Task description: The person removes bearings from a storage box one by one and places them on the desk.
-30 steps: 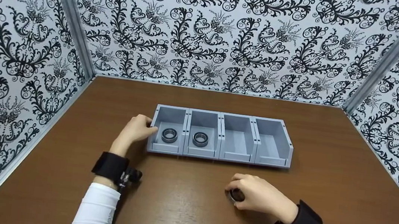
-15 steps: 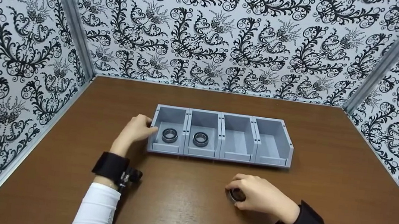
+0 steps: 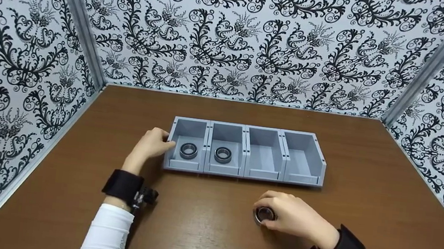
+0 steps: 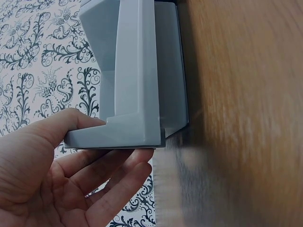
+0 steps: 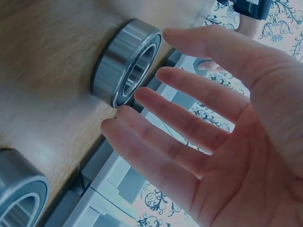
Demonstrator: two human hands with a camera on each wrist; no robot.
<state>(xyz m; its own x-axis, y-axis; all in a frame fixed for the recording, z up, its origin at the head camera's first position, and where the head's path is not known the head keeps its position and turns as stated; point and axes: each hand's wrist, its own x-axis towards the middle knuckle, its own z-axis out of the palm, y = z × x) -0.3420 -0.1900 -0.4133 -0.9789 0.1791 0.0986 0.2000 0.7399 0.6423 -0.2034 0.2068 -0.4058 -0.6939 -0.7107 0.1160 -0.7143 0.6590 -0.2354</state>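
Observation:
A row of joined grey storage bins stands on the table. My left hand grips the outer wall of the leftmost bin, thumb inside and fingers outside, as the left wrist view shows. My right hand is low over the table in front of the bins, its thumb and fingertips beside a ball bearing. In the right wrist view those fingers are extended, not closed round the bearing. A second bearing lies farther along the table there; the right hand seems to hide it in the head view.
One bearing lies in the leftmost bin and another bearing in the bin beside it. Patterned wall panels close off the back and sides of the brown table.
My right hand has shifted slightly up and to the right, and more of the bearing by its fingertips shows. The left hand keeps its place on the bin.

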